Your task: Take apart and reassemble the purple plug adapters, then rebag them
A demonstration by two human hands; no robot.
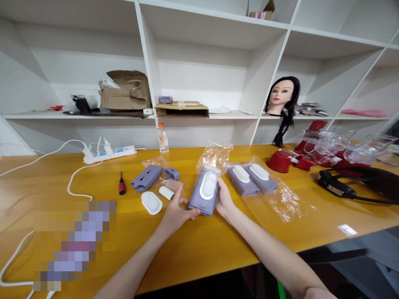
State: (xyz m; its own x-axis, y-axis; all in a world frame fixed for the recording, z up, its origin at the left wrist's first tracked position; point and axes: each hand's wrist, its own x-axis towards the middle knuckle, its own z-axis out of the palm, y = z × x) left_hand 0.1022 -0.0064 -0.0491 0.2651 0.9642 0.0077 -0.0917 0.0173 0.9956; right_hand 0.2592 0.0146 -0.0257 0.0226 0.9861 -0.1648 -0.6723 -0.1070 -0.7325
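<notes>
Holding the purple case [196, 195] tilted up over the near middle of the table [181, 261]: right hand [225, 199] is clamped on its right side, some fingers hidden. Left hand [178, 211] has its thumb on the lower left corner and index finger pointing up, off the case; cannot tell if that hand really grips. Hands are apart, case between them. White oval piece [208, 185] sits on the case front, facing the camera. Near right edge of the table: small card [347, 230], print unreadable. Left of the left hand: loose white oval part [151, 202] lying flat, then a white cylinder [166, 192] just beside the raised finger, contact unclear. Red-handled screwdriver [121, 187] lies further left. Behind those parts: purple shell [147, 177] on its side, small purple piece [172, 173] next to it. Right of the right hand, two more purple cases [249, 189], side by side, white ovals up, on clear film [286, 205]. Black headgear [339, 189] at far right, red cups [278, 162] behind it. Clear bag [215, 155] right behind the held case. Back of table: power strip [110, 154] with plugs in, orange-capped bottle [162, 139] upright. Shelf above: torn carton [124, 91], flat cardboard box [182, 109], mannequin head [282, 95] with black hair.
</notes>
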